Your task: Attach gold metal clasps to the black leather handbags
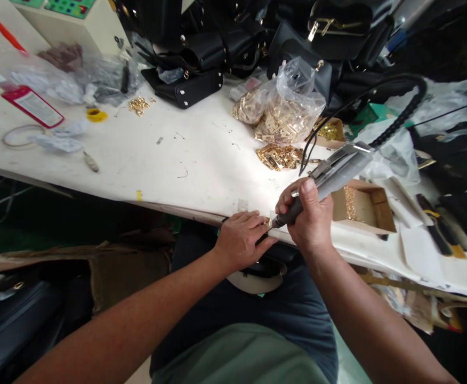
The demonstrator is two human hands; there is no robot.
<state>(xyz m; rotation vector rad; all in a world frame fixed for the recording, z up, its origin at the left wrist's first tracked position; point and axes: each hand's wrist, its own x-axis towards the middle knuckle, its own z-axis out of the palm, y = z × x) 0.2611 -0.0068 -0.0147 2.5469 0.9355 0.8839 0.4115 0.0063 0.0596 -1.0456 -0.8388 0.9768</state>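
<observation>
My right hand [313,218] is wrapped around a power screwdriver [337,169], grey with a dark nose and a black cord at its rear. The tool slants down to the left, its tip at a small gold metal fitting [268,221]. On the other side of that fitting, my left hand [241,237] is closed, fingers and thumb gripping a black handbag [260,274] at the table edge. Part of the bag shows below the hand, with a beige edge; my fingers hide the rest. Whether the tip touches a screw is too small to tell.
Gold fittings [279,156] lie heaped before clear bags of more fittings [285,117]. A cardboard box of small screws [371,208] and black-and-yellow pliers [443,229] are at right. Black handbags [185,85] crowd the back of the white table [169,160]. A red-framed card [33,105] lies left.
</observation>
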